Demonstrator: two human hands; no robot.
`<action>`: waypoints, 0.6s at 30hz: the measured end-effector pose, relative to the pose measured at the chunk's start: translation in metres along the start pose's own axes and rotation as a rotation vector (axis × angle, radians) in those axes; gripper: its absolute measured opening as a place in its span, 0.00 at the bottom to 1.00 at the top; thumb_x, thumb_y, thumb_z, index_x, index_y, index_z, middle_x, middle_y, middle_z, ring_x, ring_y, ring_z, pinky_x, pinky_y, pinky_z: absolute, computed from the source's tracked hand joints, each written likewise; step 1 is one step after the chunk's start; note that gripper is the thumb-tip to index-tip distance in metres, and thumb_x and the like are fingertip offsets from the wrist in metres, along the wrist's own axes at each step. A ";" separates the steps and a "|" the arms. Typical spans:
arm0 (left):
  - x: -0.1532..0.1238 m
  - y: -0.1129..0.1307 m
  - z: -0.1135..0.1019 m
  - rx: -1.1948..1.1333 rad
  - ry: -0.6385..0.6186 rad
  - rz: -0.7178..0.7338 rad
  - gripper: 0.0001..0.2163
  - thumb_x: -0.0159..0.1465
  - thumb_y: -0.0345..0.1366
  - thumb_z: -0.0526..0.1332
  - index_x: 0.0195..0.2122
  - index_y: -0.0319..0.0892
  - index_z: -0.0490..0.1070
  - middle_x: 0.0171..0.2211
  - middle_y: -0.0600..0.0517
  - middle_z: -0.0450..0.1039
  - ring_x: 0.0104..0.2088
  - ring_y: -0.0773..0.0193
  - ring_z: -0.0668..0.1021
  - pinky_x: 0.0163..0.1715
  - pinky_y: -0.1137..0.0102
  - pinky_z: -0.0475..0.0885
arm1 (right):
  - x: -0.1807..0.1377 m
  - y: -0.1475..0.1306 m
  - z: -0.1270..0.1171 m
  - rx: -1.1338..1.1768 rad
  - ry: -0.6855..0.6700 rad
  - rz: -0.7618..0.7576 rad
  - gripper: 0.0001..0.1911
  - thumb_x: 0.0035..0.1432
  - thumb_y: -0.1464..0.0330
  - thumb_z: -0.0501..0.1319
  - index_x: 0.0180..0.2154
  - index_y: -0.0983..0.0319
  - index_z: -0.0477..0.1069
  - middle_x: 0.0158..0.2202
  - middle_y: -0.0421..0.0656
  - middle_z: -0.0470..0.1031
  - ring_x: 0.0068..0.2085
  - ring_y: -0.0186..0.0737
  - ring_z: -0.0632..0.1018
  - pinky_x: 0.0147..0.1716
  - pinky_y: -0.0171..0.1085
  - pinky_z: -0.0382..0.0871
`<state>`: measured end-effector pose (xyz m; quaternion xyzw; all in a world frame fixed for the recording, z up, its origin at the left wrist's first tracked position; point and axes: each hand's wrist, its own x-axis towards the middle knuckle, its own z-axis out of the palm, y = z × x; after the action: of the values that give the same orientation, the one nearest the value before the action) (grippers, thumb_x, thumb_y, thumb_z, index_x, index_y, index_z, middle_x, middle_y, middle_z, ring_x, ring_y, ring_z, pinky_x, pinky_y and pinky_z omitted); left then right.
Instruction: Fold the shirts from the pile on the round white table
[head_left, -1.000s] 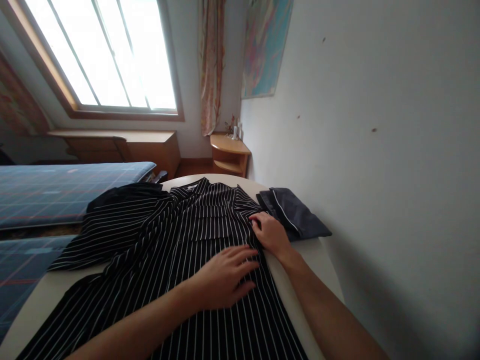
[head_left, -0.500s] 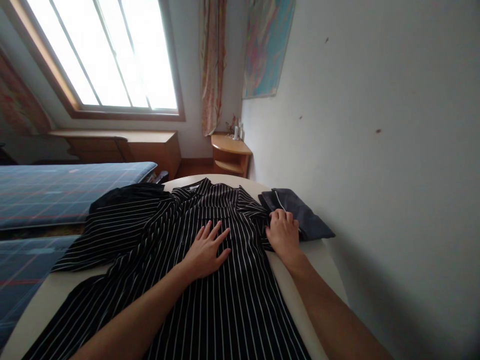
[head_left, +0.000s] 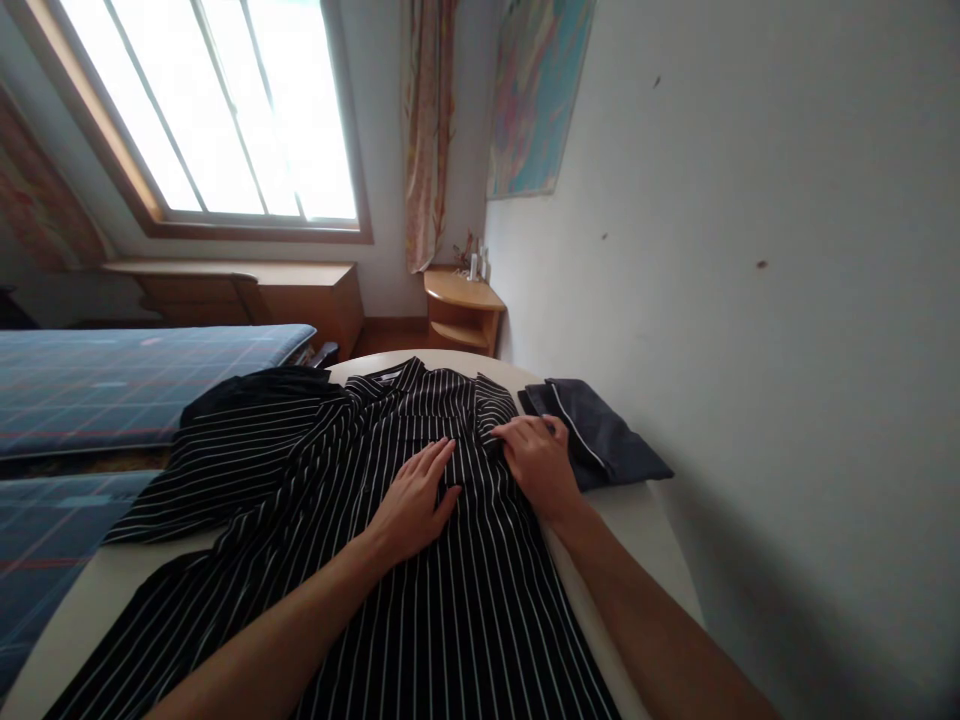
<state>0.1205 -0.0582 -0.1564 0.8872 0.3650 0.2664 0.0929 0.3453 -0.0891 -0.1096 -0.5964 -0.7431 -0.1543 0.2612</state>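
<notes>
A black shirt with thin white stripes [head_left: 315, 480] lies spread over a white round table [head_left: 637, 520]. My left hand [head_left: 415, 500] rests flat on the shirt's middle, fingers stretched out and apart. My right hand [head_left: 534, 462] lies on the shirt's right side near the shoulder, fingers flat and pointing left toward the collar. A folded dark grey garment with white piping [head_left: 600, 440] sits just to the right of my right hand, at the table's far right.
A white wall [head_left: 750, 300] stands close on the right. A bed with a blue plaid cover [head_left: 112, 380] lies to the left. Beyond are a wooden corner shelf [head_left: 459, 300], a low wooden cabinet [head_left: 247, 290], a window and a curtain.
My left hand slid from the shirt's right side up to its middle. My right hand moved out to the shirt's edge by the grey garment, then back onto the shoulder.
</notes>
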 end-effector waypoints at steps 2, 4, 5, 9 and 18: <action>0.001 0.001 -0.001 -0.032 0.008 0.042 0.29 0.68 0.37 0.55 0.70 0.44 0.49 0.68 0.45 0.56 0.67 0.55 0.61 0.65 0.53 0.59 | -0.004 -0.011 0.002 0.084 -0.078 -0.138 0.13 0.65 0.75 0.57 0.47 0.56 0.73 0.43 0.42 0.80 0.50 0.43 0.74 0.61 0.51 0.48; 0.001 0.002 -0.002 -0.047 -0.013 0.082 0.30 0.67 0.35 0.56 0.69 0.45 0.50 0.68 0.46 0.56 0.67 0.55 0.60 0.66 0.54 0.59 | -0.007 -0.019 0.004 0.174 -0.159 -0.211 0.14 0.63 0.75 0.59 0.48 0.56 0.73 0.44 0.42 0.80 0.50 0.42 0.75 0.61 0.50 0.51; 0.000 0.003 -0.002 -0.050 -0.031 0.099 0.30 0.67 0.34 0.56 0.69 0.46 0.50 0.69 0.47 0.55 0.68 0.56 0.60 0.66 0.54 0.58 | -0.008 -0.020 0.004 0.224 -0.191 -0.221 0.14 0.62 0.75 0.60 0.48 0.57 0.72 0.46 0.42 0.79 0.50 0.42 0.75 0.60 0.49 0.54; -0.002 0.002 0.000 -0.040 -0.101 0.115 0.31 0.67 0.35 0.55 0.70 0.47 0.48 0.70 0.48 0.53 0.68 0.56 0.58 0.66 0.53 0.57 | -0.008 -0.015 -0.010 0.373 -0.252 -0.103 0.10 0.60 0.69 0.62 0.45 0.58 0.73 0.45 0.42 0.79 0.47 0.41 0.78 0.50 0.39 0.67; -0.001 0.000 0.001 0.034 -0.194 0.086 0.29 0.70 0.39 0.54 0.71 0.52 0.47 0.71 0.51 0.48 0.70 0.55 0.55 0.67 0.52 0.55 | -0.008 0.024 -0.038 -0.064 -0.367 0.539 0.14 0.65 0.59 0.56 0.38 0.57 0.77 0.35 0.44 0.81 0.37 0.45 0.82 0.32 0.36 0.66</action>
<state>0.1202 -0.0591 -0.1574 0.9252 0.3202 0.1769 0.1009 0.3772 -0.1102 -0.0846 -0.7976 -0.5878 0.0070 0.1354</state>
